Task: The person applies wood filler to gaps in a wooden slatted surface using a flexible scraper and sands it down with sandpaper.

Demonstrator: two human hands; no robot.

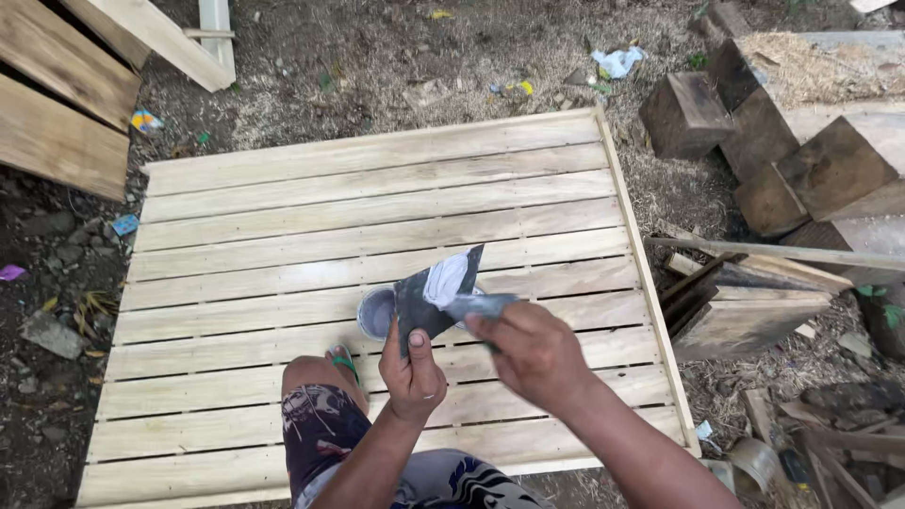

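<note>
Both hands, left hand (412,372) and right hand (534,351), pinch the dark sheet (426,300) above them.

Most of the slatted wooden panel (377,203) is bare and wide open for reaching. Only a small round tin (377,313) sits mid-panel, while wood blocks (792,160) crowd the right edge.

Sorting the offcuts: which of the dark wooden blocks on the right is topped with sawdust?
The large block at the top right corner, farthest from the slatted panel; pale sawdust covers its top, while the other blocks' tops are bare.
</note>
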